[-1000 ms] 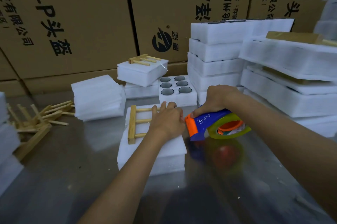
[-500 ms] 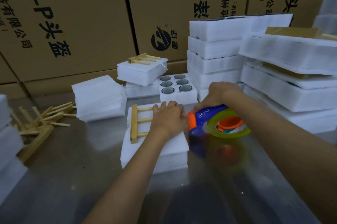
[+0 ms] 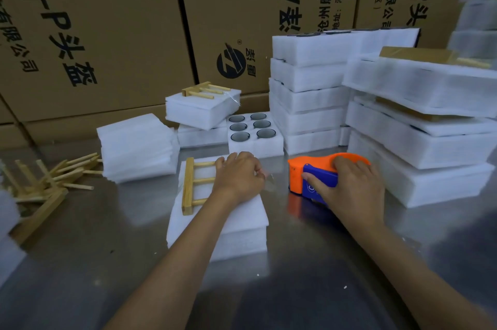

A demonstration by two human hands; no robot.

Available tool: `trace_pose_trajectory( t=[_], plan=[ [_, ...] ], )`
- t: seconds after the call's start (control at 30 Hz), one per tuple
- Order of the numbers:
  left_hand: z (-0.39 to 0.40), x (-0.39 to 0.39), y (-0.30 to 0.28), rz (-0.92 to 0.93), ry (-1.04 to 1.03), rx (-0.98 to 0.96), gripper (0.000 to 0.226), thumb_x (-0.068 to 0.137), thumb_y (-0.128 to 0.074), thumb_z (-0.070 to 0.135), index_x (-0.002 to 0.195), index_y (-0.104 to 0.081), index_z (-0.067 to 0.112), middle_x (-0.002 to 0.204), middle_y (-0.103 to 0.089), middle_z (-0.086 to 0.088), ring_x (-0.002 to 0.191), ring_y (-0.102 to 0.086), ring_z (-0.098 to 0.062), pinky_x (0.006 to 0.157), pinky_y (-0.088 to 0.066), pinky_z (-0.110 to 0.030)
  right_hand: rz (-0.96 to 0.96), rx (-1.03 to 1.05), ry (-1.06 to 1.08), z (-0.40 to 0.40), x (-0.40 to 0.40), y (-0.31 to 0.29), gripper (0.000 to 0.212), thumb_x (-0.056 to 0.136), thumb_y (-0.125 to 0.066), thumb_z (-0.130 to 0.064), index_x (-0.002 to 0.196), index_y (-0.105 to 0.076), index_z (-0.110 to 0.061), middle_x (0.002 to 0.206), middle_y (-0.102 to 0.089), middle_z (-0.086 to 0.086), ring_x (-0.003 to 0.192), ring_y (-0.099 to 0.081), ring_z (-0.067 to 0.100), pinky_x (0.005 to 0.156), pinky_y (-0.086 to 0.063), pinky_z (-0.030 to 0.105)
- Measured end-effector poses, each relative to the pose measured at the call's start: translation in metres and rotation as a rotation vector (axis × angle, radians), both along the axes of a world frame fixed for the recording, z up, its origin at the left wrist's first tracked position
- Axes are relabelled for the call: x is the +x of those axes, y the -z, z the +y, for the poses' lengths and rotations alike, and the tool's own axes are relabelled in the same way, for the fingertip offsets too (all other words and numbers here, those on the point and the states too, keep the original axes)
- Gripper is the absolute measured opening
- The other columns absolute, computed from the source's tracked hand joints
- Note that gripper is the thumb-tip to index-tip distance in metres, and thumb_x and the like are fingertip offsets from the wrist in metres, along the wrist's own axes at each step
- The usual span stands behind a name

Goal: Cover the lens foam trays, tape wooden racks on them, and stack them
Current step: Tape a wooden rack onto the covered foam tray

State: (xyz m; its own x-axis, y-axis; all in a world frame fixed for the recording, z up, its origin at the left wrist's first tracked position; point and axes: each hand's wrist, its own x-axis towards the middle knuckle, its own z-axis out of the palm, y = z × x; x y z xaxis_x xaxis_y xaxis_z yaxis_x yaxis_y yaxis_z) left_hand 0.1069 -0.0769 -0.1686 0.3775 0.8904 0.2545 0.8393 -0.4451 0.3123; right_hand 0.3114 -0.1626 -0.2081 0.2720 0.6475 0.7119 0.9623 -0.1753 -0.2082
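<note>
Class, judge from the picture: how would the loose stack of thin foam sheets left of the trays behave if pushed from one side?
The foam sheets look thin and light, so they would probably slide easily on the shiny metal table. Nothing binds the stack, so its layers may shear or fan out.
</note>
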Motion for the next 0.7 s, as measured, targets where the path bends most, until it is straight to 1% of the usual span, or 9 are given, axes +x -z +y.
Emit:
trace_pose_trajectory(
  t=[0.1,0.2,0.27,0.37,0.43,0.53,0.6,0.63,0.7],
  plan=[
    [-0.001,0.0,0.0,0.015,-0.007,0.009,0.014,0.092,-0.053,0.032,0.08,-0.06,0.028,0.112,-0.058,0.01,0.121,-0.045,-0.015,0.108,-0.02,-0.041,-0.008,0.004,0.032,-0.006,-0.007,-0.003,0.047,0.083,-0.072,-0.054,0.091,-0.062,-0.008,0.085,-0.063,0.011,0.088,-0.056,0.035,0.085,-0.041,0.045],
    [0.001,0.0,-0.003,-0.053,-0.015,-0.006,0.014,0.091,-0.055,0.033,0.08,-0.062,0.028,0.111,-0.06,0.013,0.119,-0.048,-0.013,0.104,-0.019,-0.037,0.094,0.17,-0.127,-0.017,-0.043,-0.013,0.019,0.091,-0.061,-0.031,0.097,-0.058,-0.014,0.087,-0.061,0.006,0.084,-0.054,0.03,0.073,-0.042,0.042],
    [0.002,-0.002,-0.004,-0.132,-0.025,-0.045,0.015,0.091,-0.056,0.036,0.08,-0.063,0.029,0.11,-0.062,0.015,0.117,-0.05,-0.01,0.099,-0.018,-0.032,0.428,0.038,-0.231,-0.019,-0.072,-0.017,0.014,0.096,-0.05,-0.03,0.094,-0.058,-0.018,0.084,-0.066,0.004,0.08,-0.06,0.03,0.066,-0.044,0.039],
    [0.001,-0.003,-0.007,-0.199,-0.034,-0.1,0.018,0.091,-0.059,0.04,0.077,-0.062,0.029,0.11,-0.063,0.015,0.115,-0.051,-0.007,0.093,-0.014,-0.028,1.234,-0.414,-0.329,-0.003,-0.087,-0.031,0.034,0.102,-0.05,-0.042,0.099,-0.066,-0.012,0.095,-0.073,0.012,0.087,-0.072,0.032,0.073,-0.059,0.041],
    [-0.001,-0.002,-0.008,-0.187,-0.034,-0.096,0.016,0.09,-0.061,0.038,0.076,-0.063,0.03,0.109,-0.063,0.016,0.116,-0.051,-0.008,0.093,-0.014,-0.026,1.507,-0.509,-0.445,0.007,-0.089,-0.028,0.032,0.102,-0.054,-0.037,0.099,-0.067,-0.008,0.095,-0.074,0.011,0.08,-0.07,0.023,0.059,-0.055,0.03],
    [-0.001,-0.001,-0.007,-0.166,-0.058,-0.094,0.01,0.087,-0.064,0.035,0.08,-0.069,0.03,0.13,-0.057,0.012,0.129,-0.045,-0.01,0.098,-0.014,-0.026,1.48,-0.401,-0.465,0.015,-0.094,-0.012,0.022,0.101,-0.058,-0.023,0.089,-0.068,-0.008,0.082,-0.067,0.01,0.071,-0.059,0.02,0.051,-0.045,0.024],
    [0.0,-0.001,-0.007,-0.142,-0.083,-0.139,0.012,0.09,-0.06,0.03,0.091,-0.072,0.029,0.156,-0.037,0.003,0.143,-0.03,-0.016,0.113,-0.013,-0.029,1.355,-0.368,-0.398,0.019,-0.096,-0.004,0.022,0.098,-0.06,-0.02,0.079,-0.065,-0.01,0.072,-0.062,0.011,0.063,-0.055,0.021,0.05,-0.044,0.027],
    [0.001,-0.002,-0.008,-0.133,-0.078,-0.164,0.021,0.093,-0.055,0.026,0.107,-0.071,0.026,0.161,-0.025,0.0,0.148,-0.02,-0.019,0.117,-0.012,-0.032,1.273,-0.383,-0.365,0.02,-0.096,-0.004,0.024,0.096,-0.061,-0.022,0.075,-0.064,-0.01,0.068,-0.061,0.011,0.061,-0.055,0.023,0.054,-0.045,0.029],
    [-0.001,-0.004,-0.013,-0.244,-0.06,-0.207,0.048,0.1,-0.046,0.023,0.147,-0.041,0.018,0.165,-0.01,0.0,0.151,-0.007,-0.02,0.12,-0.009,-0.033,1.172,-0.411,-0.35,0.019,-0.1,-0.006,0.027,0.094,-0.062,-0.025,0.074,-0.064,-0.006,0.069,-0.065,0.018,0.066,-0.061,0.034,0.063,-0.051,0.039]
  ],
)
